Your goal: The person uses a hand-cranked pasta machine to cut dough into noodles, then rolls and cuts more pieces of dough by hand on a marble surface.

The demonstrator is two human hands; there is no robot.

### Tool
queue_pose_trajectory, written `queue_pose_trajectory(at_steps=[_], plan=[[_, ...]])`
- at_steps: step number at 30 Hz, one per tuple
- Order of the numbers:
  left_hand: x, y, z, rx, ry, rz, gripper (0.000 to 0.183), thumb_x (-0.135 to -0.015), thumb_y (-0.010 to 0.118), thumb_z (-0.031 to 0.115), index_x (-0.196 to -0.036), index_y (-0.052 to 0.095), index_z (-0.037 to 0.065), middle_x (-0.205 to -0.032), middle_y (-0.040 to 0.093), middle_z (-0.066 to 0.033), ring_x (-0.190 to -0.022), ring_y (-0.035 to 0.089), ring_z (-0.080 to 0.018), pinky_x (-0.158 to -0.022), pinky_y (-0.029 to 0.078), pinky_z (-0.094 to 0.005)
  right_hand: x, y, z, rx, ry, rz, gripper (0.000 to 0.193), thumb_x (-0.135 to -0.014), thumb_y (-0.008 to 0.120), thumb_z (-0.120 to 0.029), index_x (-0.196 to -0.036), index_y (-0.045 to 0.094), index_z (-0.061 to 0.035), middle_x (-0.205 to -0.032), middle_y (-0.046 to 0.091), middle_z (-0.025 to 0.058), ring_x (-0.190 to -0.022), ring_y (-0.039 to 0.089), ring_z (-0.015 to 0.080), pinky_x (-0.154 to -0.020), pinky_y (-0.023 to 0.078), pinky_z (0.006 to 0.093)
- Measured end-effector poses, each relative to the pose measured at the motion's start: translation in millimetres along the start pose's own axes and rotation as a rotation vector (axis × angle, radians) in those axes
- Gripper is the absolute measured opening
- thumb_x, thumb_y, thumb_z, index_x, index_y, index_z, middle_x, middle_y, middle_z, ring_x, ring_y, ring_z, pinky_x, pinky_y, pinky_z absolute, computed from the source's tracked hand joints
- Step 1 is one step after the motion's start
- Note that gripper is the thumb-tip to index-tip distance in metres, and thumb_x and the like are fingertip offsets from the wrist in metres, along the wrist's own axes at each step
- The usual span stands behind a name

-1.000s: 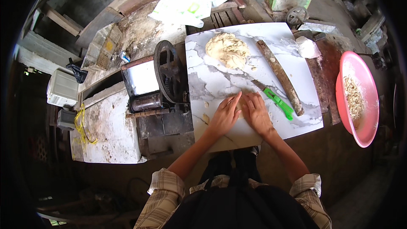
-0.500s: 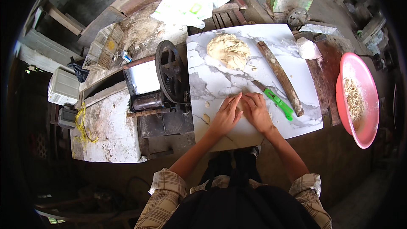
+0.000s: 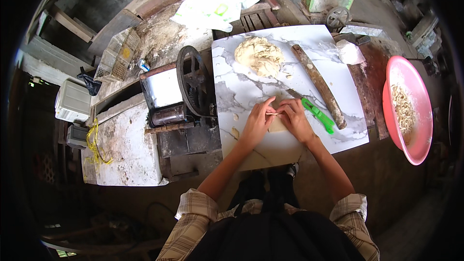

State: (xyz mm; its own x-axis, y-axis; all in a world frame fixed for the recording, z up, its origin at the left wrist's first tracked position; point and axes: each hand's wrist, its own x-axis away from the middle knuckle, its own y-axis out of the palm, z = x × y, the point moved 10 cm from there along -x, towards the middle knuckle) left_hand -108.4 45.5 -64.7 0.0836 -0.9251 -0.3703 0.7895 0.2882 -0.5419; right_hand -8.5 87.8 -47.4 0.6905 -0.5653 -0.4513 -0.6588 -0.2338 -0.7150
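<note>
Both hands meet over the near part of a white marble-patterned board [image 3: 345,92]. Fingertips of my left hand [image 3: 257,123] and my right hand [image 3: 296,122] pinch a small strip of pale dough [image 3: 273,113] between them. Just below it a flat pale patch, perhaps dough, shows between the palms; its outline is partly hidden. To the right of my right hand lies a knife with a green handle [image 3: 319,116], its blade toward the upper left. Beyond it, a rough wooden stick [image 3: 319,87] lies aslant. A large lump of dough [image 3: 259,57] sits at the far side.
Left of the board stands a hand-cranked roller machine [image 3: 166,113] with a large dark wheel [image 3: 191,82]. A pink basin [image 3: 423,116] with thin dough strips is at the right. A white sack [image 3: 224,2] and a plastic basket [image 3: 117,55] lie farther back.
My fingers have drawn up from lying nearly flat together on the board into a pinch, and the dough strip now shows between them. The knife, stick and dough lump stay put.
</note>
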Motion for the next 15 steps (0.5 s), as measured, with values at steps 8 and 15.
queue_pose_trajectory(at_steps=[8,15], plan=[[-10,1,-10,0.114,-0.1,-0.072,0.057,-0.079,0.066,-0.001,-0.131,0.044,0.005,-0.091,0.062,-0.0091,-0.082,0.061,-0.0191,-0.075,0.051,-0.0301,-8,2,15,-0.113,0.036,-0.076,0.021,-0.073,0.068,-0.003,-0.093,0.061,-0.0055,-0.101,0.056,0.0115,-0.092,0.051,0.0294,-0.084,0.043,0.0385],[-5,0,-9,0.233,-0.052,0.004,0.057,-0.078,0.065,0.001,-0.131,0.043,0.008,-0.087,0.063,-0.0094,-0.079,0.062,-0.0234,-0.072,0.05,-0.0313,-4,-7,14,-0.055,-0.03,-0.045,0.023,-0.072,0.069,-0.004,-0.094,0.061,-0.0044,-0.102,0.056,0.0119,-0.094,0.051,0.0306,-0.083,0.044,0.0387]])
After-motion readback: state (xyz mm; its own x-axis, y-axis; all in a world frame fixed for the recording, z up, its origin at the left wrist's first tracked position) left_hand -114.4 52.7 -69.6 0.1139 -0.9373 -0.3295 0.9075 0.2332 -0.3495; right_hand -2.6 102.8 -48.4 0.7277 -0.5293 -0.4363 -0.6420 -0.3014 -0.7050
